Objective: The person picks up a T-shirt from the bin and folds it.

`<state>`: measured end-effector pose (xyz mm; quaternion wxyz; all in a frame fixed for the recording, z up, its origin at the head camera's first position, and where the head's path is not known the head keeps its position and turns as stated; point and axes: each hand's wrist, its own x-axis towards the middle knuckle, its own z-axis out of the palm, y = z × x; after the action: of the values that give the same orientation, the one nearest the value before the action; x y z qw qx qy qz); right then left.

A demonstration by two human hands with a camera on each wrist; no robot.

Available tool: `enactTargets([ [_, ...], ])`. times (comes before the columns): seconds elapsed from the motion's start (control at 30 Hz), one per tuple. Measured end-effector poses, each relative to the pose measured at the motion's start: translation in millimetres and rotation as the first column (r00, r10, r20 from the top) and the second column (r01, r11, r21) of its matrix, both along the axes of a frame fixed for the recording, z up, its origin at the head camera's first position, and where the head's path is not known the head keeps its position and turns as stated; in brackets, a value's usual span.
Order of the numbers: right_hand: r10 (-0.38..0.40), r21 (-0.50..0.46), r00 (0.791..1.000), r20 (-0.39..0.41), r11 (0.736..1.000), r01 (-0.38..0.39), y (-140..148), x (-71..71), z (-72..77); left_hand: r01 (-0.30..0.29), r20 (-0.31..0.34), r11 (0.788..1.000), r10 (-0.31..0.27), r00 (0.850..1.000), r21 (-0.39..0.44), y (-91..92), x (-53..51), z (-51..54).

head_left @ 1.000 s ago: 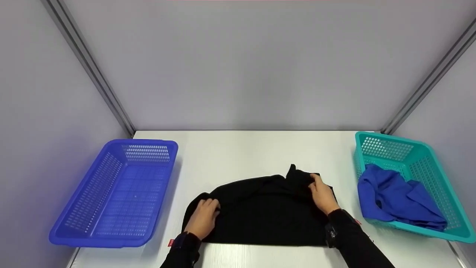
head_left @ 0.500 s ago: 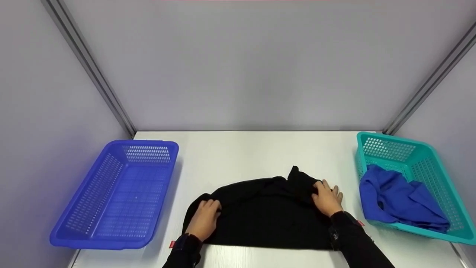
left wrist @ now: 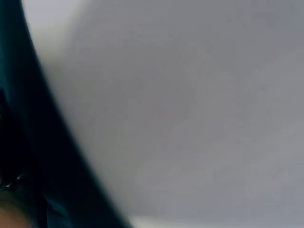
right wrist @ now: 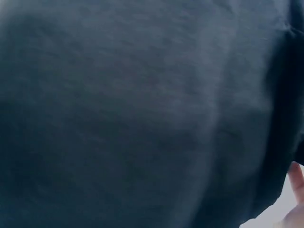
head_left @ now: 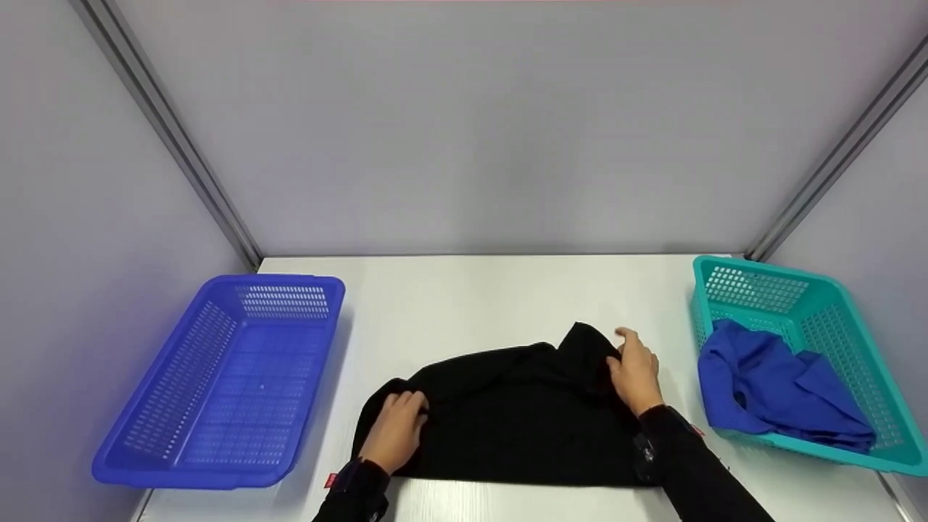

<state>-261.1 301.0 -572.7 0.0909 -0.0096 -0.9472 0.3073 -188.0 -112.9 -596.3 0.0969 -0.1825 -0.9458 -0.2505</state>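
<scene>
A folded black cloth [head_left: 507, 420] lies across the front of the table, its far edge rumpled and a fold standing up at the right. My left hand [head_left: 397, 429] grips the cloth's left end with curled fingers; the thumb is hidden. At the right end, my right hand [head_left: 635, 373] has its thumb against the raised fold and its index finger stretched away from the cloth. In the right wrist view the black cloth [right wrist: 142, 118] fills most of the picture, with a fingertip [right wrist: 295, 178] beside its edge. The left wrist view shows mostly a blurred pale surface and dark fabric [left wrist: 52, 142].
On the left of the white table [head_left: 471, 297] stands a blue plastic basket [head_left: 330, 319]. A teal basket [head_left: 855, 319] on the right holds a crumpled blue cloth [head_left: 779, 384]. Grey panels [head_left: 464, 130] enclose the back and sides.
My right hand slid right, then forward along the cloth's right end, and its index finger has straightened. The raised fold has grown wider. The left hand keeps its place.
</scene>
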Motion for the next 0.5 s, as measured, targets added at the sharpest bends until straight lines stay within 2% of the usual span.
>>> enactTargets([
  [0.13, 0.029, 0.025, 0.996, 0.09, 0.999, -0.032, 4, -5.5, 17.6, -0.019, 0.047, 0.999, 0.017, 0.999, 0.036, -3.1, -1.9, 9.2],
  [0.23, 0.03, 0.047, 0.99, 0.14, 0.998, -0.037, 10, -9.3, 34.1, -0.054, 0.031, 0.996, 0.052, 0.998, 0.07, -6.9, -8.5, 20.9],
  [0.3, 0.034, 0.07, 0.995, 0.098, 0.997, -0.041, 14, -11.5, 46.2, -0.093, -0.02, 0.991, 0.096, 0.995, 0.101, -9.8, -16.6, 33.4],
  [0.37, 0.04, 0.105, 0.999, 0.005, 0.994, -0.041, 17, -13.0, 58.7, -0.121, -0.099, 0.984, 0.134, 0.986, 0.129, -12.5, -26.0, 48.0],
  [0.43, 0.051, 0.14, 0.991, -0.12, 0.99, -0.034, 19, -15.2, 70.5, -0.145, -0.172, 0.976, 0.173, 0.97, 0.164, -14.5, -35.6, 62.6],
  [0.5, 0.052, 0.156, 0.975, -0.215, 0.988, -0.019, 19, -18.4, 81.6, -0.159, -0.216, 0.965, 0.204, 0.955, 0.206, -15.6, -44.6, 74.6],
])
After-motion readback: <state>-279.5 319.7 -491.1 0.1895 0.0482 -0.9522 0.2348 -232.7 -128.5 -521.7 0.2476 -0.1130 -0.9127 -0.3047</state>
